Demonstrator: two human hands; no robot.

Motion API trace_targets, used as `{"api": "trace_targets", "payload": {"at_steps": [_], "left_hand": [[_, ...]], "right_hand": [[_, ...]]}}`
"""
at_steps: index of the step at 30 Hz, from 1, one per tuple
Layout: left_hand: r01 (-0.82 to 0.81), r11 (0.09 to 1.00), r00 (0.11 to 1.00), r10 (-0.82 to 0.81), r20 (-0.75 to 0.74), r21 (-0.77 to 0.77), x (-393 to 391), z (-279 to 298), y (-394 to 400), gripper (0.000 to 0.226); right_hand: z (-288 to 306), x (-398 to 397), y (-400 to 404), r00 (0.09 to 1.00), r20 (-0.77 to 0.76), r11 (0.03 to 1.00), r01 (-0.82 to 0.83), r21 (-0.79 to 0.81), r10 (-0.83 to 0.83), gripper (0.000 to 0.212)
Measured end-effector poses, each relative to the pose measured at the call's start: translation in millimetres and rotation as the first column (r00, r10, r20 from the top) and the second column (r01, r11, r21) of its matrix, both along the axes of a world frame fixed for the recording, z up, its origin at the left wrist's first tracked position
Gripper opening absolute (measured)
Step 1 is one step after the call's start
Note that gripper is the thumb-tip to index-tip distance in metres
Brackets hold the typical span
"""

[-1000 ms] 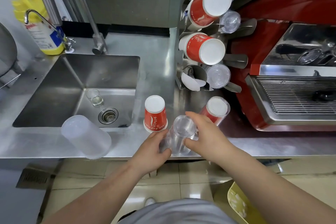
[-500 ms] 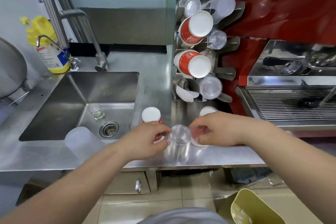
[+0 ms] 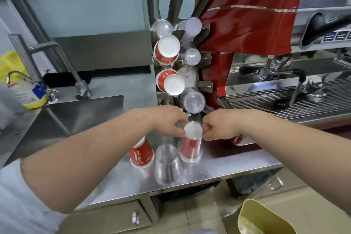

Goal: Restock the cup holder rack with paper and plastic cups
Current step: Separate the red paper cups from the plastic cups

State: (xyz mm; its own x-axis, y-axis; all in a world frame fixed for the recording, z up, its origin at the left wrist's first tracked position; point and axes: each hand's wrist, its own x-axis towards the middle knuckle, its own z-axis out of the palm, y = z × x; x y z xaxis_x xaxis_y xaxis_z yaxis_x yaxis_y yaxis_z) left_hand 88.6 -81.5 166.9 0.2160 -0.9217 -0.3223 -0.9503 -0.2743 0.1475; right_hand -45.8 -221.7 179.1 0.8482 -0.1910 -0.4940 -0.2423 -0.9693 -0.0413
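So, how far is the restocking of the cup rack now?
Partly done. The rack already holds red paper cups and clear plastic cups. In hand: the left hand and right hand pinch the top of a red cup stack under a clear cup. Left on the counter: another red cup and a clear stack.

Left arm hides red paper cup (image 3: 142, 155) top.
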Motion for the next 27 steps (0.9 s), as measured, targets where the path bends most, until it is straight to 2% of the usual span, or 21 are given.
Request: {"api": "trace_targets", "payload": {"at_steps": [4,7,10,15,18,22,27], "left_hand": [[-0.146,0.982,0.987,0.137,-0.080,-0.122,-1,-25,-15,0.069],[-0.200,0.975,0.970,0.183,-0.162,-0.099,-4,-42,-20,0.093],[-0.274,0.957,0.942,0.248,-0.224,-0.092,-9,-55,-25,0.102],[-0.323,0.939,0.921,0.284,-0.266,-0.116,-19,-66,-28,0.098],[-0.357,0.925,0.901,0.306,-0.308,-0.126,-22,-69,-30,0.093],[-0.400,0.903,0.874,0.323,-0.364,-0.158,-24,-70,-32,0.071],[-0.428,0.885,0.848,0.324,-0.419,-0.185,-23,-70,-33,0.060]], "right_hand": [[-28,-16,3,0.990,0.070,0.991,0.116,0.067,-0.121,0.035],[-64,-26,4,0.959,0.118,0.938,0.218,0.268,-0.256,0.030],[-96,-30,3,0.902,0.198,0.870,0.282,0.403,-0.384,0.028],[-149,-27,1,0.826,0.259,0.811,0.344,0.473,-0.501,0.052],[-170,-21,1,0.802,0.215,0.763,0.393,0.513,-0.558,0.051],[-184,-14,2,0.742,0.210,0.702,0.444,0.557,-0.636,0.054],[-188,-12,0,0.710,0.224,0.662,0.430,0.614,-0.668,0.061]]}}
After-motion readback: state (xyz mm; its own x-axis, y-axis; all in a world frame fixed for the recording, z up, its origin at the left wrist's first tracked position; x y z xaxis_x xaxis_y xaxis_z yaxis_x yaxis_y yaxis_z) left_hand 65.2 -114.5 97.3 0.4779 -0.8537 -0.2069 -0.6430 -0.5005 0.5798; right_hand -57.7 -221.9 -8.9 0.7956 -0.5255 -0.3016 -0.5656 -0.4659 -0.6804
